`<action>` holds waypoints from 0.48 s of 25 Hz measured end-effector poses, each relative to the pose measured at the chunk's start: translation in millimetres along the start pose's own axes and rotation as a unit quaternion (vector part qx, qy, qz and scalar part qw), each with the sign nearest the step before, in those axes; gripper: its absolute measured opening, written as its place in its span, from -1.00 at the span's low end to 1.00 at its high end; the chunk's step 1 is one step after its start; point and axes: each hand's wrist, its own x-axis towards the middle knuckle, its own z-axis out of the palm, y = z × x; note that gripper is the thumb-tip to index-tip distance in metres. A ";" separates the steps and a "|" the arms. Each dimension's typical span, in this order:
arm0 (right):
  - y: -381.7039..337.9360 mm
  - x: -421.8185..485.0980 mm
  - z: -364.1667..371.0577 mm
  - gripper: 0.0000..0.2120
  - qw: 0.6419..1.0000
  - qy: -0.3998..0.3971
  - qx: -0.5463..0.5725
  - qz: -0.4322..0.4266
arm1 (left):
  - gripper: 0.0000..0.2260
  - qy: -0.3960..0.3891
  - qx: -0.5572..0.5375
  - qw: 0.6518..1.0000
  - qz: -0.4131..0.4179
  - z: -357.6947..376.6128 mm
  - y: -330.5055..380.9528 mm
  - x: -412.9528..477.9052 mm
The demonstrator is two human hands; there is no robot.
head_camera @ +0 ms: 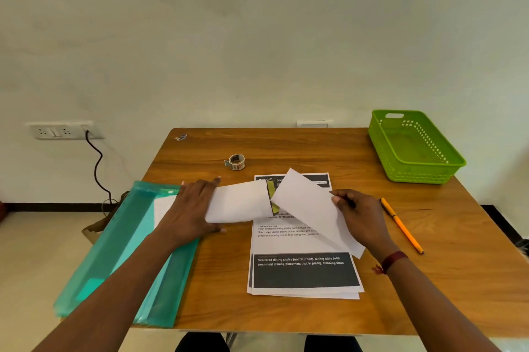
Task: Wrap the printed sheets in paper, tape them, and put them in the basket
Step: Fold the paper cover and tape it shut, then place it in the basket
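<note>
A folded bundle of printed sheets (pixel 239 204) lies across the middle of the wooden table (pixel 300 145), with plain white wrapping paper around it and a dark and yellow printed edge showing at its right end. My left hand (pixel 193 205) presses flat on the bundle's left end. My right hand (pixel 357 213) pinches the loose white flap (pixel 306 203) and holds it lifted over the bundle's right end. Under them lies a stack of printed sheets (pixel 305 271). A small tape roll (pixel 236 162) sits behind the bundle. The green basket (pixel 415 148) stands empty at the far right corner.
A translucent teal folder (pixel 126 254) with white paper inside lies along the table's left edge, overhanging it. An orange pencil (pixel 402 225) rests to the right of my right hand. A wall socket (pixel 61 130) with a black cable is at the left.
</note>
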 end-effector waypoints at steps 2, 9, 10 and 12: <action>0.4 1.1 2.8 -0.86 1.000 -0.018 -0.010 -0.015 | 0.01 0.007 0.004 1.000 0.011 -1.5 5.3 -0.3; -2.1 7.8 0.9 -0.88 0.995 -0.076 -0.028 -0.061 | 0.01 0.011 0.044 0.998 0.053 2.5 8.8 0.0; -2.3 9.8 -0.1 -0.89 0.994 -0.087 -0.034 -0.063 | 0.00 0.013 0.048 0.997 0.059 4.4 8.3 0.2; -2.2 15.0 -0.1 -0.89 0.990 -0.112 -0.055 -0.068 | -0.01 0.017 0.058 0.996 0.068 9.1 9.4 0.6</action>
